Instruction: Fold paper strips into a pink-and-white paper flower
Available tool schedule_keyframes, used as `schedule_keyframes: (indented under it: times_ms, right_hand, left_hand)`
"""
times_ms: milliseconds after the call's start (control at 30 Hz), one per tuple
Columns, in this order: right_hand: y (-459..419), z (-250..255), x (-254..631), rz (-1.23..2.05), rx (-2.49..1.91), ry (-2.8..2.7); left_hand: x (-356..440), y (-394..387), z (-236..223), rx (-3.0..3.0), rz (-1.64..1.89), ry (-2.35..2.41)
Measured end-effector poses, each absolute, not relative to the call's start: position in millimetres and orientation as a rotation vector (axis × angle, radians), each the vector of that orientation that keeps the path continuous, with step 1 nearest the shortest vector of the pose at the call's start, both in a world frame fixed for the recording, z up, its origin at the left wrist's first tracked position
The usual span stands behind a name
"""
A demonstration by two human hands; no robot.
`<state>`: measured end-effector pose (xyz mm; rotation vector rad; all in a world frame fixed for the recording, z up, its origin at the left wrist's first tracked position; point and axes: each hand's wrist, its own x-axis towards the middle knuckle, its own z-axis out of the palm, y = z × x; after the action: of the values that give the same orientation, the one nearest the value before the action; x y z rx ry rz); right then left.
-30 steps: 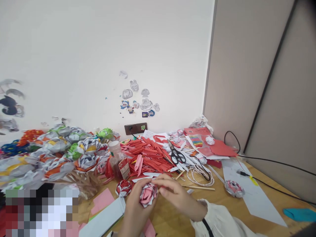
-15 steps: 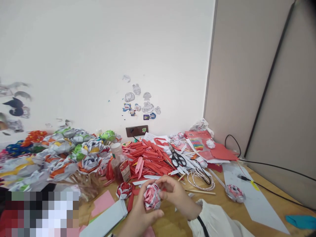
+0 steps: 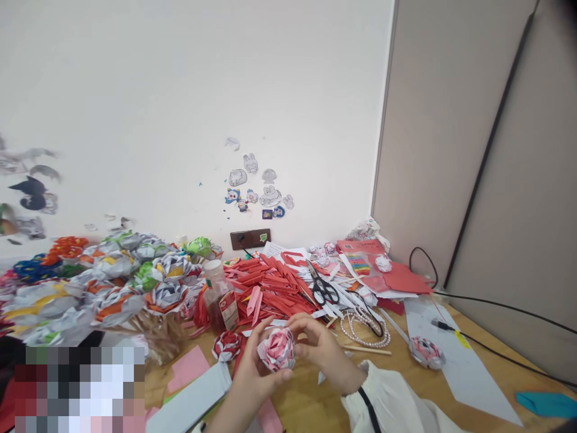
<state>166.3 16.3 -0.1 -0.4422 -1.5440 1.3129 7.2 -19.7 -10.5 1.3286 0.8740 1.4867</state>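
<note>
Head view | paper rose [image 3: 276,349], lower centre | light, crushable, petals soft | left hand [image 3: 252,376] cups underside, right hand [image 3: 321,347] pinches rim; grip closed, gentle

white wall [image 3: 180,90], grey partition [image 3: 451,150], wooden table [image 3: 396,373].

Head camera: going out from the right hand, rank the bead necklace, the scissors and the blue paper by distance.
From the right hand, which holds the paper rose:
1. Bead necklace, just right of the hand on the table.
2. Scissors, behind it, on the red paper strips.
3. Blue paper, far right table edge.
</note>
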Motion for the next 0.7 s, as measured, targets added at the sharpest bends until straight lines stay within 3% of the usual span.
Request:
schedule_keyframes:
  times_ms: [133, 433, 700]
  right_hand:
    - [14.3, -0.7, 164.5, 1.309, -0.399, -1.499]
    - [8.7, -1.2, 162.2, 1.148, -0.296, -1.549]
    - [4.7, 4.6, 163.2, 1.063, -0.338, -1.654]
  left_hand:
    - [1.8, -18.3, -12.9, 1.413, 1.488, 0.964]
    - [-9.6, -40.3, -15.0, 1.816, 1.135, 1.256]
    - [-7.8, -38.0, -12.8, 1.810, 1.240, 1.208]
